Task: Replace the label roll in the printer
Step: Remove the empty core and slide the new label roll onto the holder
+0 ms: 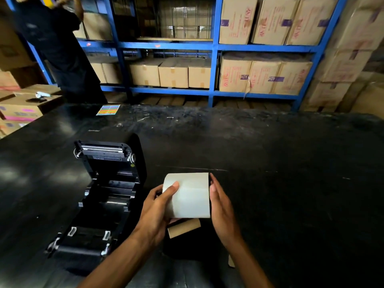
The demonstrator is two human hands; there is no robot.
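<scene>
A black label printer [104, 196] stands open on the dark table, lid tilted back, its roll bay empty. To its right I hold a full white label roll [189, 194] lying on its side above the table. My left hand [160, 210] grips its left end, thumb on top. My right hand [220, 206] presses flat against its right end. Below the roll, an empty brown cardboard core [184, 227] rests by my left hand's fingers; whether it lies on the table or in those fingers is unclear.
The black table [270, 163] stretches right and back. A coloured sticker sheet [108, 110] lies at its far edge. Another person in dark clothes [58, 48] stands at the blue shelving [214, 46] full of cardboard boxes. More boxes [22, 109] are stacked at left.
</scene>
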